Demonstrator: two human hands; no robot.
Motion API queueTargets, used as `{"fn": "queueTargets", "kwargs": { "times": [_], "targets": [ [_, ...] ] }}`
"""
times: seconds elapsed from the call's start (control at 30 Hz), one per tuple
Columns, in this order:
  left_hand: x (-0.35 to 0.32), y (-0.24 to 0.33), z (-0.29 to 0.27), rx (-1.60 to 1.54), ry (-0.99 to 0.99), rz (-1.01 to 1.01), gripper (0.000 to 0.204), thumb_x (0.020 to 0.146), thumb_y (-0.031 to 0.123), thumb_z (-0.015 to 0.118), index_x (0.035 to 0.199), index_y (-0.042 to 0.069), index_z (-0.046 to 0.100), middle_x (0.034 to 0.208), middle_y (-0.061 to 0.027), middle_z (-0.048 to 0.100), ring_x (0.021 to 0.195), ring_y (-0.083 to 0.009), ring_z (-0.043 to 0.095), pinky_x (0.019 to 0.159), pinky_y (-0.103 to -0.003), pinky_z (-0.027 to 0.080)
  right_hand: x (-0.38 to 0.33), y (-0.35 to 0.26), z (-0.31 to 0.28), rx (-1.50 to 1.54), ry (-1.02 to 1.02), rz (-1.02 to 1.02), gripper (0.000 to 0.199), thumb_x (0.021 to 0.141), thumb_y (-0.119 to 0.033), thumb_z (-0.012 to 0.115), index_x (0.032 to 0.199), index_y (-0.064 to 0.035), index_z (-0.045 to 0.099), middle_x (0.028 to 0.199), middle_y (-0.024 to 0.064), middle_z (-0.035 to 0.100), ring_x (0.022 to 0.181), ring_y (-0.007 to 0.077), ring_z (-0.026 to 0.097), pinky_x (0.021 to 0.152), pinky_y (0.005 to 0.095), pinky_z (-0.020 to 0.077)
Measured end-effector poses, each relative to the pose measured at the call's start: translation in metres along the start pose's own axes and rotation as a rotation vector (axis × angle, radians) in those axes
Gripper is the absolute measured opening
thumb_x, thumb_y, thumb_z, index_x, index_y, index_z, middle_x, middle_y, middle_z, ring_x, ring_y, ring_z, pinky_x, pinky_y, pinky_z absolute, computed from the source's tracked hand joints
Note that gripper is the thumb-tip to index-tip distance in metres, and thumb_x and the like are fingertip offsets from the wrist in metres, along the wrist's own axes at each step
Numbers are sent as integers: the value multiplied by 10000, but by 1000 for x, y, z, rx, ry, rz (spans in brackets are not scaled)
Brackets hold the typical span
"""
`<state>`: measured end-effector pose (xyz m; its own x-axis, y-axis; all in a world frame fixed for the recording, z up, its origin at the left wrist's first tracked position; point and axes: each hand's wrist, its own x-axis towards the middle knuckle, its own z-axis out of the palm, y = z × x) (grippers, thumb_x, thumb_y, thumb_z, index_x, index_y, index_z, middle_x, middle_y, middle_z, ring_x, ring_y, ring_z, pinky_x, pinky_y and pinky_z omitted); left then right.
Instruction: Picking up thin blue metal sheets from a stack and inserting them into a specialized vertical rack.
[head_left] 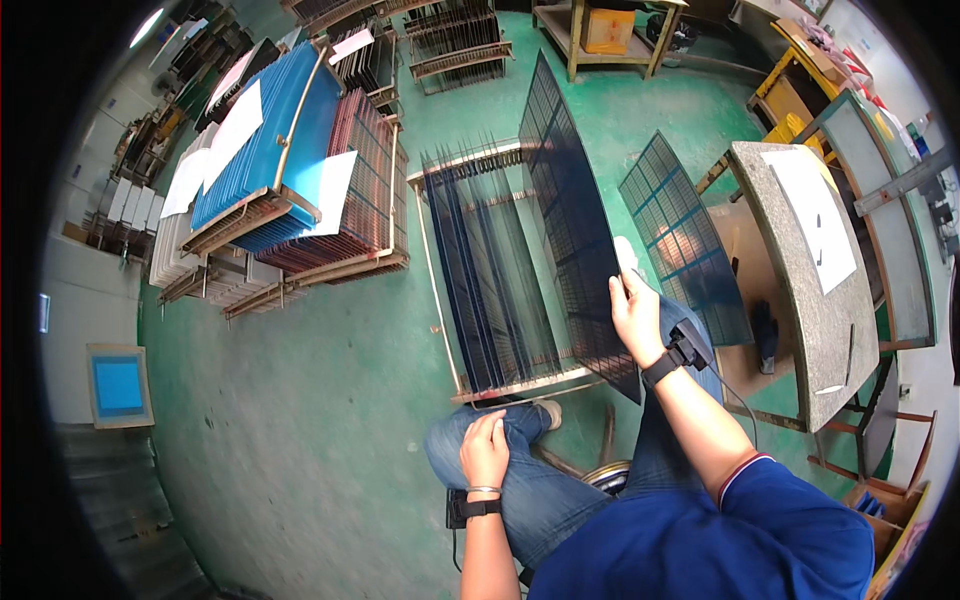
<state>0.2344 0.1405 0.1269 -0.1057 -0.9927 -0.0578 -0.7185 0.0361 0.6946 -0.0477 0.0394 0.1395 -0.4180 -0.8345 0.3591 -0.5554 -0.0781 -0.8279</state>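
**Blue shirt (710,540) and jeans (545,490) close to camera, dark panel (575,210) at the right hand (637,318)**

The person's shirt and bent legs fill the lower part of the view. Around them spreads the green floor (300,400), the largest surface. On the left side stands a loaded rack, with a thick row of blue sheets (280,130) and reddish gridded sheets (365,150) beside them. In the middle, in front of the person, is a lower metal rack (535,384), in which dark sheets (460,280) stand in a row. On the right is a grey counter (835,320), and a white paper (800,200) lies on it.

The dark panel stands steeply along the right side of the middle rack; whether it rests inside, I cannot tell. A second gridded panel (685,230) stands tilted between it and the counter.

The right hand is at the panel's right edge, its fingers bent. Just above them shows a small white piece (626,254); I cannot tell which of the two is gripped. The left hand (485,452) rests relaxed on the left leg, fingers near together.
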Motion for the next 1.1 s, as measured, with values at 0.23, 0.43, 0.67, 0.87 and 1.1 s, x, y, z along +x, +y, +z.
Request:
{"fn": "queueTargets", "kwargs": {
  "times": [0.23, 0.43, 0.67, 0.87, 1.1],
  "targets": [
    [-2, -2, 1, -71, 9, -69, 162, 863, 124, 542, 951, 91, 673, 907, -94, 656, 868, -269, 615, 770, -356, 481, 34, 13, 42, -247, -103, 40, 308, 859, -91, 531, 1151, -1, 567, 975, 253, 618, 886, 385, 612, 765, 403, 495],
    [3, 8, 2, -59, -18, -118, 163, 860, 120, 552, 964, 109, 678, 915, -82, 666, 870, -246, 632, 767, -329, 487, 6, 80, 92, -251, -185, 187, 323, 853, -87, 521, 1168, -36, 568, 905, 254, 621, 834, 407, 610, 742, 442, 494],
    [3, 7, -2, -4, -53, -115, 160, 866, 139, 551, 958, 116, 680, 913, -58, 670, 862, -240, 629, 751, -333, 488, -43, 71, 111, -91, -302, 82, 430, 899, -70, 470, 1318, 2, 406, 1241, 230, 496, 1143, 360, 472, 993, 386, 364],
    [4, 12, -2, 16, -57, -89, 153, 859, 136, 556, 947, 119, 680, 914, -51, 671, 849, -234, 629, 731, -335, 494, -78, 119, 129, -150, -393, 210, 448, 938, -292, 429, 1330, -75, 408, 789, 246, 630, 742, 420, 610, 720, 497, 489],
    [-3, 10, -8, 82, -63, -57, 144, 842, 128, 563, 931, 104, 674, 907, -52, 670, 824, -233, 626, 707, -336, 499, -57, 91, 142, -564, -598, 325, 415, 877, -260, 542, 1253, -94, 487, 789, 205, 652, 692, 375, 636, 623, 473, 512]
  ]
}}
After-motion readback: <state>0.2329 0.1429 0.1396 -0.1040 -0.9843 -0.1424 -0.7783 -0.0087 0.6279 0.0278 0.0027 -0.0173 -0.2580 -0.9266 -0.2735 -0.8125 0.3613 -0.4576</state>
